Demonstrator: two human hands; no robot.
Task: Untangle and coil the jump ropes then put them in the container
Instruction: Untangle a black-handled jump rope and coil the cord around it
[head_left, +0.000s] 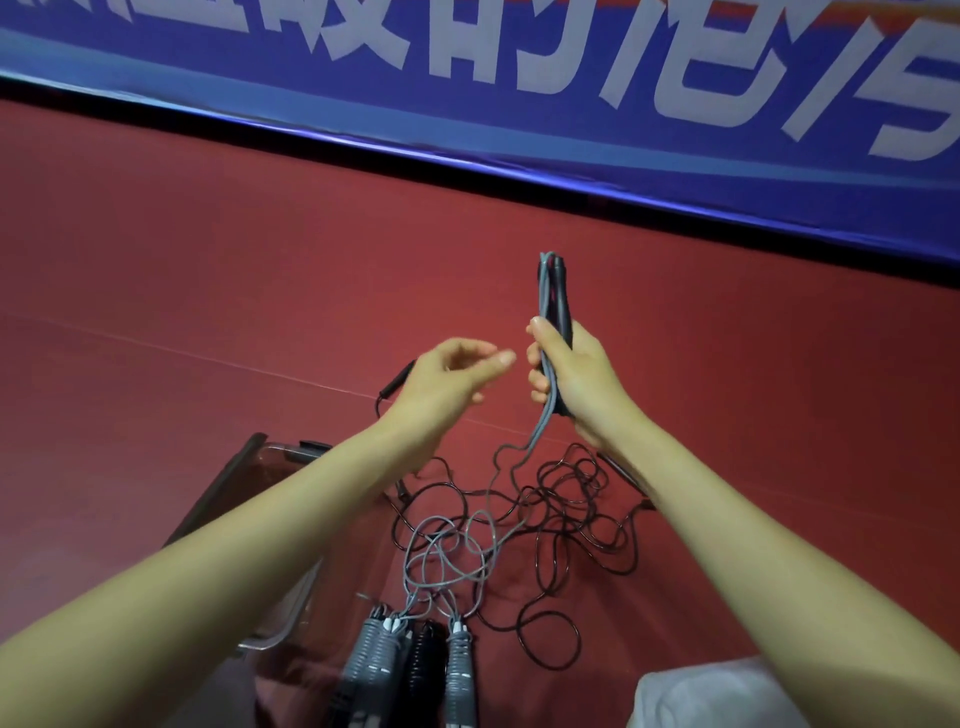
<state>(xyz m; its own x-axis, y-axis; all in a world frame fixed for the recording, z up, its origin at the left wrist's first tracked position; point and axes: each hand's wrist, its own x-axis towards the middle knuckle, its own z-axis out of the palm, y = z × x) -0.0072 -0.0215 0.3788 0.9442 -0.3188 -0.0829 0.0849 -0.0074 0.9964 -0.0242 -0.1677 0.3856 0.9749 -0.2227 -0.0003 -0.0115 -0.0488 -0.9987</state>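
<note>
Ribbed grey handles (374, 654) and a black handle (423, 660) lie side by side at the near edge of the view, ends pointing away. From them the grey rope (447, 551) rises in loose loops on the red floor (208, 260). One strand climbs to the right grip (571, 374).

That grip is wrapped tight round a folded bundle (553, 296) of grey cord and something dark, perhaps a handle; I cannot tell. The bundle stands nearly upright, its long axis pointing up and away, with the slack hanging from the bottom of the fist toward the pile.

The left grip (447, 379) hovers just beside the bundle, on its left. Its fingers are relaxed, lightly curled and holding nothing. It is the free one and the nearer to the trailing strand, so I would expect it to take up that slack below the fist.

What stands in the way, I judge, is the black rope (571, 504). It sprawls under and right of the hanging strand, and its loops cross the grey ones. Pulling could drag both.

Another dark handle (397, 382) lies beyond the left grip. The clear container (223, 483) sits low on the left, partly beneath the left forearm and well apart from the bundle. A blue banner (519, 104) runs along the far side, and a white cloth (717, 696) shows at bottom right.
</note>
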